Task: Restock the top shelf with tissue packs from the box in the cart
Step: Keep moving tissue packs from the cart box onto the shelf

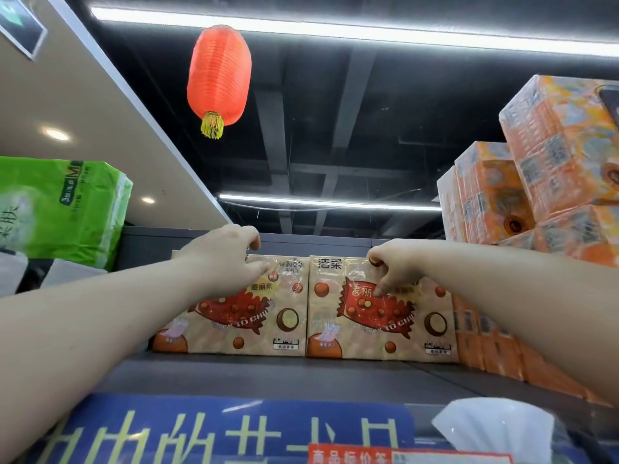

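Two tissue packs (368, 333), orange stack (495, 192), green pack (63, 209)

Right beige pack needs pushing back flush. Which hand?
Right, probably. The right hand grips the right beige pack at its top edge; the left hand is busy holding the left beige pack beside it.

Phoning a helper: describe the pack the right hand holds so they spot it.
On the top shelf under the red lantern, the left beige pack and right beige pack stand. Pick the right one: it borders the orange packs and bears bold black characters top left.
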